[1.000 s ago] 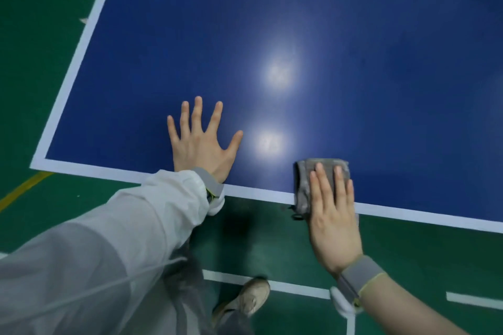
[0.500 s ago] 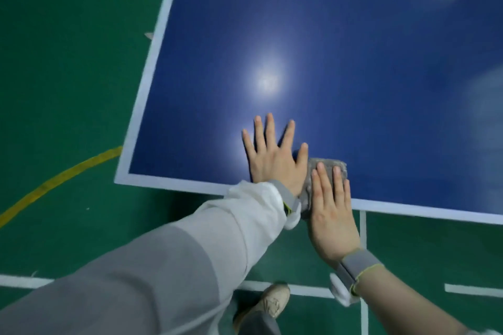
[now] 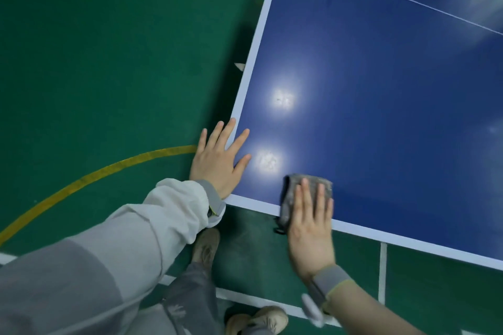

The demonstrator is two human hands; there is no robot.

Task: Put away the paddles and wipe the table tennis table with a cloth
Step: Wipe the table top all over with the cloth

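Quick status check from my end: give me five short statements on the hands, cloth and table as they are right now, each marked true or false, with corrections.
1. The right hand presses the grey cloth flat on the table. True.
2. The left hand grips a paddle. False: it lies spread at the table's near corner, holding nothing; no paddle is in view.
3. The cloth sits at the table's near edge, partly over the white border line. True.
4. The cloth is bright yellow. False: it is grey.
5. Both hands are on the cloth. False: only the right hand is; the left rests apart from it, at the corner.
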